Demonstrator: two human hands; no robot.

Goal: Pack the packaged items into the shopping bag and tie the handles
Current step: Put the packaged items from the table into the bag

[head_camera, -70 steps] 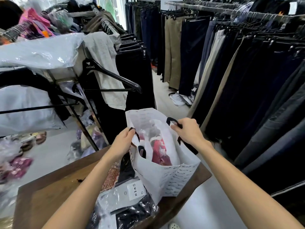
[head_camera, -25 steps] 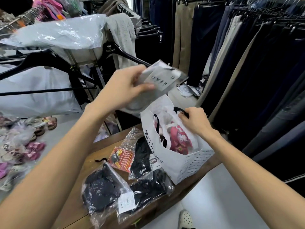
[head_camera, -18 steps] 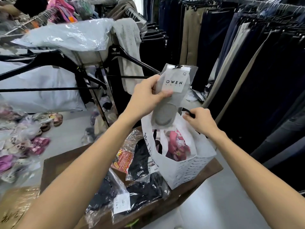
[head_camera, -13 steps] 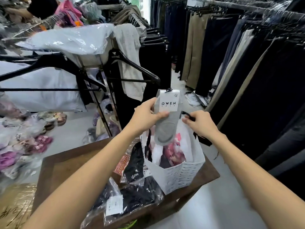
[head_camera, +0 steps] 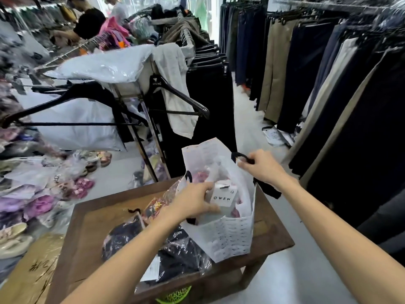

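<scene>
Head view: left hand (head_camera: 195, 200) grips crinkly sock packet (head_camera: 223, 197) inside papery bag (head_camera: 230, 238); right hand (head_camera: 262, 166) pinches its handle (head_camera: 240, 156).

Head view: worn on the head, facing forward and down, close over the wooden table (head_camera: 92, 220).
Edges: wide-angle, seemingly blurred at left.

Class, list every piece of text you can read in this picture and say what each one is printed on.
"OWEN": white card on the packet in the left hand.
"ARISTINO": black hanger.
"SLIM": label on a dark packet, partly hidden.
Rows of print on the white shopping bag: too small to read.
Marks on the cardboard: unreadable.
</scene>
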